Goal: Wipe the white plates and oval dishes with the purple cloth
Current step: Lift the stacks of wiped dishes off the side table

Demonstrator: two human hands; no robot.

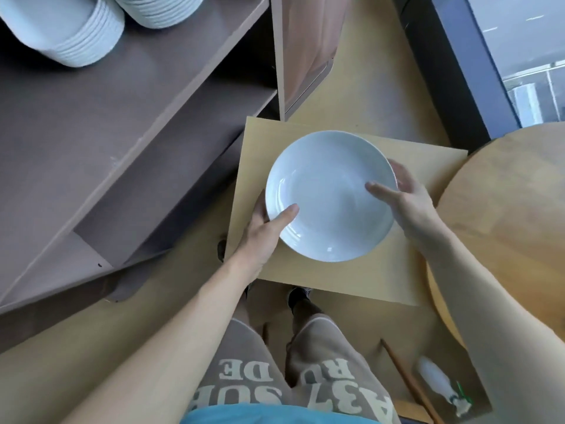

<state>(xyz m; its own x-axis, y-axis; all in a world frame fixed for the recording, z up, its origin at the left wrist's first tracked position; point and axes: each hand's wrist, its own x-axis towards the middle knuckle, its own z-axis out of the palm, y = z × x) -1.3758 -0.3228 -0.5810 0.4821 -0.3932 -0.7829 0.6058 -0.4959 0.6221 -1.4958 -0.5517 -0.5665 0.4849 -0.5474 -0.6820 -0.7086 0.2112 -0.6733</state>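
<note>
Both hands hold one white plate [330, 191] by its rim. The left hand [263, 228] grips the near-left edge, thumb laid on the inner face and fingers tucked beneath. The right hand [403, 194] pinches the right edge the same way, thumb across the inside and fingers curled behind the rim. The plate sits between the two hands, face up, over the middle of a square pale wooden surface [382, 270]; whether it touches the wood I cannot tell.

A round table [504, 209] overlaps the right edge of the surface. A brown shelf [91, 133] stands to the left, with two stacks of white plates [76, 35] at its far end. A spray bottle [440, 384] lies on the floor, near right.
</note>
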